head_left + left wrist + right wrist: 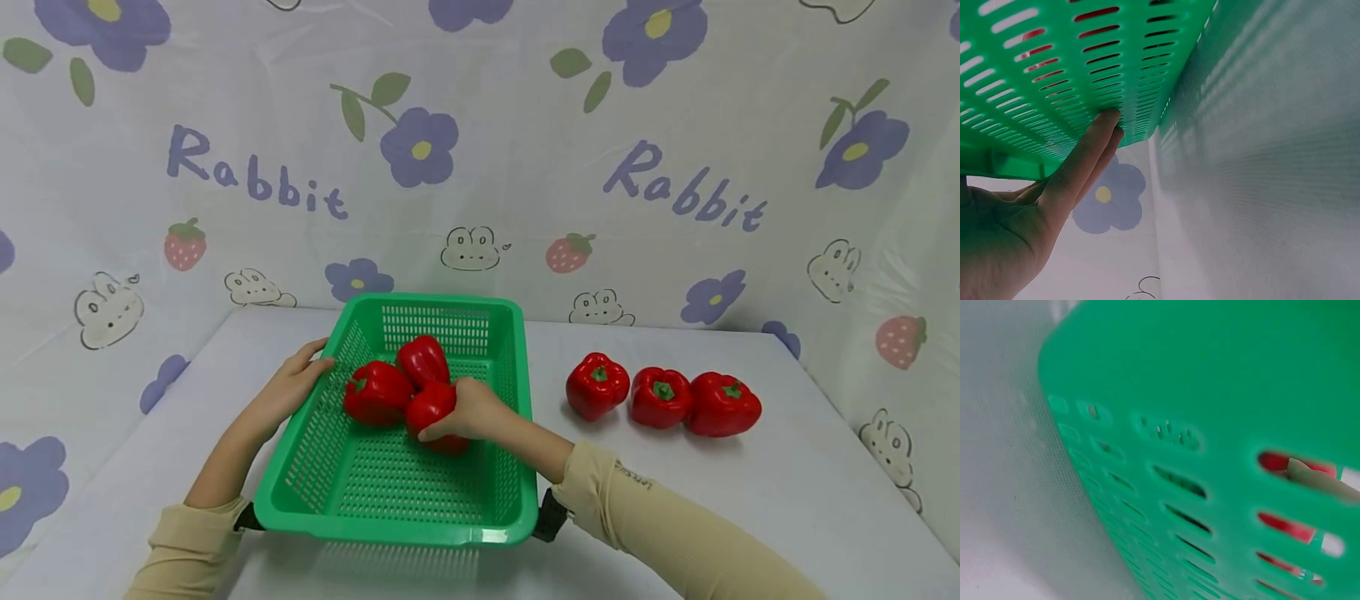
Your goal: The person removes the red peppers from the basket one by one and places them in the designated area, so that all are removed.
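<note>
A green plastic basket (397, 527) with slotted walls stands on the table. My left hand (296, 385) holds its left rim, with the thumb at the rim and straight fingers (1088, 156) against the outer wall in the left wrist view. Inside the basket, my right hand (474, 412) grips a red bell pepper (431, 406) from its right side. Two more peppers, a left one (377, 396) and a back one (423, 360), lie close against it. The right wrist view shows mostly basket wall (1166, 369), with a fingertip and red visible through the slots.
To the basket's right, three red bell peppers rest in a row on the white table (645, 500): a left one (597, 387), a middle one (662, 398) and a right one (723, 406). A patterned cloth (517, 183) hangs behind the table.
</note>
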`<state>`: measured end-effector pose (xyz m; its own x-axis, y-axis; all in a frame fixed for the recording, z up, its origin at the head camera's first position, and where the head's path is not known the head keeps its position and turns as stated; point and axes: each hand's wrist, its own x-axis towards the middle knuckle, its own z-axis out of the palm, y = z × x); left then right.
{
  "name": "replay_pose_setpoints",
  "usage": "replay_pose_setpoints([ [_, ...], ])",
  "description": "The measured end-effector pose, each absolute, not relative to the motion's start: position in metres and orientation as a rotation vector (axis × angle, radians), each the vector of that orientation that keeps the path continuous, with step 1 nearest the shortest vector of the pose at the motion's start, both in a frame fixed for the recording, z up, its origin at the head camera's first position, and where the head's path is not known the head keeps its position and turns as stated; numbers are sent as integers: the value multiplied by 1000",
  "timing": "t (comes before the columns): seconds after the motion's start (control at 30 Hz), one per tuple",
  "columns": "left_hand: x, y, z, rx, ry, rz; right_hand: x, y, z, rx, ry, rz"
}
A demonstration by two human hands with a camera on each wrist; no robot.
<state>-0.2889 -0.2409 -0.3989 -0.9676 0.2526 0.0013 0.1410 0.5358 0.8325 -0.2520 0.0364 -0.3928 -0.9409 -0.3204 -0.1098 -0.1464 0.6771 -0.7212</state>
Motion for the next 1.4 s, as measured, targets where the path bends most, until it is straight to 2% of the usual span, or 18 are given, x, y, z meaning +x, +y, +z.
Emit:
replay_pose_setpoints([
  [0.6,-290,-242,-401,332,2635,1432,-250,45,-384,-312,2698,-1179],
  [1.4,-291,-241,-399,354,2630,1440,-206,88,-364,-294,2564,-1766],
])
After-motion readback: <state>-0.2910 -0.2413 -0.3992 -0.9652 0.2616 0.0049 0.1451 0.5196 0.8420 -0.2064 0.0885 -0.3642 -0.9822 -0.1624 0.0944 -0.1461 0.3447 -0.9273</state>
